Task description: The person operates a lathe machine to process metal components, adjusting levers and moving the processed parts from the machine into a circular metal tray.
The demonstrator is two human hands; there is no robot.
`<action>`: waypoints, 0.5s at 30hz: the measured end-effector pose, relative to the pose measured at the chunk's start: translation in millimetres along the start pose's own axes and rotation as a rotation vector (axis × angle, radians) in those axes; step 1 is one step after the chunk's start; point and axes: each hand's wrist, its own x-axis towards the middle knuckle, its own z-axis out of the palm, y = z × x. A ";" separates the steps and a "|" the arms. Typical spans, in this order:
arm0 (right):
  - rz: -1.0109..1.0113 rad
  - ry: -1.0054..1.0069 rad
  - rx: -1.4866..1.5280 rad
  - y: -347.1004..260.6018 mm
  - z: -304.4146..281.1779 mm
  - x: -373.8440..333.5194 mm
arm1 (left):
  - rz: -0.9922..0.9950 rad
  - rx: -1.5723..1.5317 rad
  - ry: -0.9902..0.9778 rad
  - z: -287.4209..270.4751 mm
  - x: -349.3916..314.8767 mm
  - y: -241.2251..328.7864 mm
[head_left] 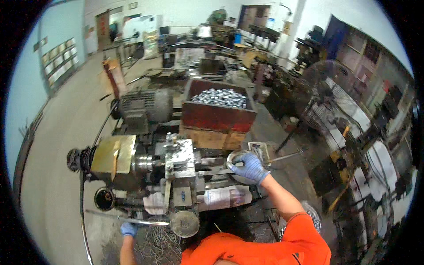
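Observation:
My right hand (251,168), in a blue-grey knit glove, is closed on the rim of a round metal handwheel (235,154) at the right end of a small lathe-like machine. My left hand (128,229), gloved in blue, is low on the left, right by a long metal lever (145,221); its fingers are too small and blurred to make out. The lever runs to a round grey disc (184,224) in front of the machine. Between the hands sits a bright metal block (180,159) on the machine bed, with a metal spindle (145,162) to its left.
Behind the machine, a red-brown box (218,117) full of small shiny metal pieces stands on a wooden crate (211,138). An electric motor (146,108) sits at the back left. Metal shavings (163,243) litter the floor below. A large standing fan (320,95) is at the right.

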 end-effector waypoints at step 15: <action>0.606 -0.465 -0.880 259.8 -77.8 -138.5 | -0.084 -0.659 0.148 -90.6 -8.7 -61.7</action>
